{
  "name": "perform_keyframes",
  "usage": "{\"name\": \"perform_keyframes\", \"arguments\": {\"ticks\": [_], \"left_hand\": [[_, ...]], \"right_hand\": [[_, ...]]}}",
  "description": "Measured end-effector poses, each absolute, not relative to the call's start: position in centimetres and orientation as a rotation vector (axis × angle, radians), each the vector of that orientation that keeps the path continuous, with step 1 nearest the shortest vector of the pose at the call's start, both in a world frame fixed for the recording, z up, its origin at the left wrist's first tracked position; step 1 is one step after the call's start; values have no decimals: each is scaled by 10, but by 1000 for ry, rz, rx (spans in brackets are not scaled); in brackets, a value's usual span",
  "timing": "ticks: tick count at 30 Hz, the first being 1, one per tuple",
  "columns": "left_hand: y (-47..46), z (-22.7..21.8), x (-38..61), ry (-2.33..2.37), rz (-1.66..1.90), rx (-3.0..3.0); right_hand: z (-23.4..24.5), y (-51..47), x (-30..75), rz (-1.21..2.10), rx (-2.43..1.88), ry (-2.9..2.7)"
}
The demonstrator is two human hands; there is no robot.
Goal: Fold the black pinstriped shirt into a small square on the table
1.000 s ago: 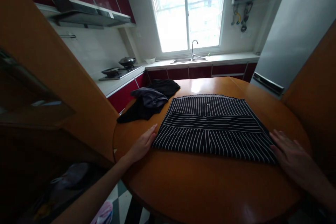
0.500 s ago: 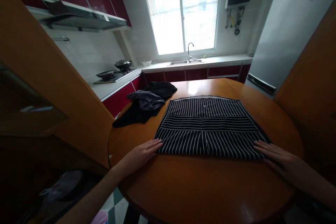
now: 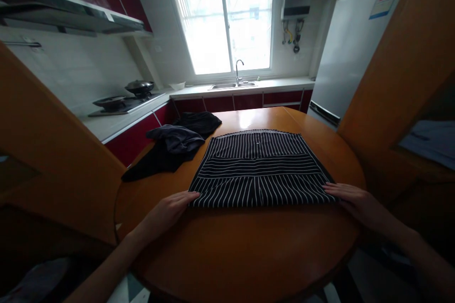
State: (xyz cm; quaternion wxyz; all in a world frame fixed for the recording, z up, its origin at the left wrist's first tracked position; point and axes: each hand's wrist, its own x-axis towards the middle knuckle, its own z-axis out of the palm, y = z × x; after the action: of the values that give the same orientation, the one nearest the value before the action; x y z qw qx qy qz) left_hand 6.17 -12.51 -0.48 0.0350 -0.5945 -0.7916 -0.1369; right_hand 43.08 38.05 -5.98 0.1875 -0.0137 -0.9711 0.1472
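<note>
A black garment with thin white stripes (image 3: pixel 259 170) lies folded flat on the round wooden table (image 3: pixel 245 251). My left hand (image 3: pixel 167 210) lies flat on the table, fingers stretched out and touching the garment's near left corner. My right hand (image 3: pixel 355 201) rests palm down with fingers spread at the near right corner, its fingertips on the fabric edge. Neither hand holds anything.
A heap of dark clothes (image 3: pixel 174 144) lies on the table's far left. Orange wooden panels stand on both sides. Behind are a counter with a sink (image 3: pixel 232 85), a stove with pans (image 3: pixel 124 99), a window and a white fridge (image 3: pixel 344 61).
Both hands slid along the garment's sides toward its near corners. The camera view swung to the right, so the table and garment now sit further left in the picture.
</note>
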Motion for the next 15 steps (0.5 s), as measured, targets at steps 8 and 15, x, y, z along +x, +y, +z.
{"name": "perform_keyframes", "arguments": {"ticks": [8,15], "left_hand": [[-178,38,79,-2908,-612,-1740],[-176,81,54,-3010,-929,-1682]], "right_hand": [[-8,367,470,1017,-143,-2803],[49,375,450,1338,-396,-2583]]}}
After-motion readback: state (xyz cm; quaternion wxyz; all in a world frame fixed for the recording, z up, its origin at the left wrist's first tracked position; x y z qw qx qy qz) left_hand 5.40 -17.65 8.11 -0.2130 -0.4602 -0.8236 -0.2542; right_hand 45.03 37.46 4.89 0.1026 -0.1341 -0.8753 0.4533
